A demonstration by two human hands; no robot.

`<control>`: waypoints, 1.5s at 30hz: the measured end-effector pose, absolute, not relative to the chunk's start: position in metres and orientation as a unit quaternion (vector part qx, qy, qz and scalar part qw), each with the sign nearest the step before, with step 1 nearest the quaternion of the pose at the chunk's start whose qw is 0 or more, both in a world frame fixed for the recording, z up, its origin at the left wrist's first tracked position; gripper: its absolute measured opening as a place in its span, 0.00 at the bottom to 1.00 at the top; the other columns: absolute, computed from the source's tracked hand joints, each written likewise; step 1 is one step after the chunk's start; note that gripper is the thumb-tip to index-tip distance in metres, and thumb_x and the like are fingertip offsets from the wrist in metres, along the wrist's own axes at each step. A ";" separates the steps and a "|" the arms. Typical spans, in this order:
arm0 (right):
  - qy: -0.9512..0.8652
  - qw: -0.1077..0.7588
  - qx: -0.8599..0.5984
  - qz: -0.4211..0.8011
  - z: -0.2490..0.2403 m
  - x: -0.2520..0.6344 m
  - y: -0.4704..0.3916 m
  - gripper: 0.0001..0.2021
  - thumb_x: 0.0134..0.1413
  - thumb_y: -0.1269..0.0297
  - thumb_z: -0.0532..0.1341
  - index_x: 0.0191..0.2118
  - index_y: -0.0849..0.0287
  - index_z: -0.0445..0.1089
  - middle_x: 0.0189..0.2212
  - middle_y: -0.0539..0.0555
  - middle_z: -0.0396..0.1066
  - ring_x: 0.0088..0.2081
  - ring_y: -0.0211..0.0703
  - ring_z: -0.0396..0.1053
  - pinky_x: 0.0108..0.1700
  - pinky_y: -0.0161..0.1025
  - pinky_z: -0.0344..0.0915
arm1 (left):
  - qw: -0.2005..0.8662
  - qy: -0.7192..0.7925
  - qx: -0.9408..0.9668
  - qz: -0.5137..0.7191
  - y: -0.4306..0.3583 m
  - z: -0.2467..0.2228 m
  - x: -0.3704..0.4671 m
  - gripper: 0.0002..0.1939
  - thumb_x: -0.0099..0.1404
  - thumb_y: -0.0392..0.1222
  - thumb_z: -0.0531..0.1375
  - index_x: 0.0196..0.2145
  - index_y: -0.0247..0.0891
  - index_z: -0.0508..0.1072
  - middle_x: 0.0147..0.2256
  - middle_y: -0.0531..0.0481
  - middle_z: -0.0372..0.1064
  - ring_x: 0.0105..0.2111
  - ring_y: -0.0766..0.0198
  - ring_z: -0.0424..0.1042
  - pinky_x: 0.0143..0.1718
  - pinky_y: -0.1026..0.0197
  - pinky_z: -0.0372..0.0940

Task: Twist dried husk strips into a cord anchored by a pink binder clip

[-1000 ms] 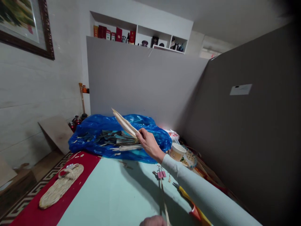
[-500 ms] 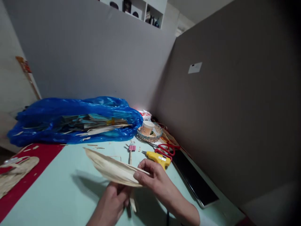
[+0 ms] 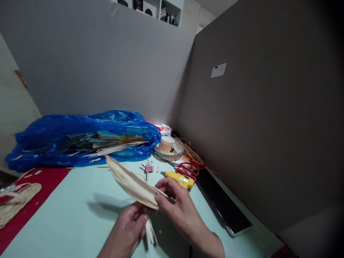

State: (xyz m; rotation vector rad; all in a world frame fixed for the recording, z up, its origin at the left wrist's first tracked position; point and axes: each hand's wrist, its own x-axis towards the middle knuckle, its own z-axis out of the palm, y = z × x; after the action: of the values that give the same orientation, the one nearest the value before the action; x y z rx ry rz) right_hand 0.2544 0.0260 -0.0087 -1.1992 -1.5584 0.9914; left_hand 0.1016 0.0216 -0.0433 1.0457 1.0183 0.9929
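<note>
A pale dried corn husk (image 3: 131,182) slants up and to the left over the table, its pointed tip raised. My right hand (image 3: 174,200) pinches its wide lower end between thumb and fingers. Just below that end, my left hand (image 3: 131,224) is closed, fingers curled; what it grips is hidden behind the fingers. Pale split strips (image 3: 151,232) show beside my left hand, on the table side. Beyond the husk, a pink binder clip (image 3: 149,168) lies with a pale strip at its jaws. A yellow glue gun (image 3: 178,179) rests behind my right hand.
A blue plastic bag (image 3: 80,123) with a bundle of dried husks (image 3: 107,141) spans the back. A woven basket (image 3: 177,154) holds a paper cup (image 3: 166,144). Red-handled scissors (image 3: 192,168) and a black flat device (image 3: 220,204) lie right; a woven piece (image 3: 20,202) lies left.
The husk's tip has swung up and slightly right, so it slants more steeply. Both hands keep about the same place and grip. The whole view has shifted slightly.
</note>
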 end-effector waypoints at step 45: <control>-0.802 0.201 -0.527 0.196 0.061 0.303 0.042 0.10 0.60 0.61 0.56 0.41 0.60 0.70 0.33 0.54 0.72 0.32 0.39 0.67 0.33 0.33 0.58 | 0.646 0.486 0.457 0.371 0.021 -0.034 0.100 0.11 0.51 0.47 0.64 0.24 0.37 0.69 0.12 0.60 0.59 0.09 0.77 0.43 0.12 0.69 0.34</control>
State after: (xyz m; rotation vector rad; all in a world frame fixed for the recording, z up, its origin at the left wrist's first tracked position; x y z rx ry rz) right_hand 0.3027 0.0417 0.0610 -1.4725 -2.2415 0.5486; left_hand 0.1003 0.0215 -0.0335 1.0389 1.1046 0.8444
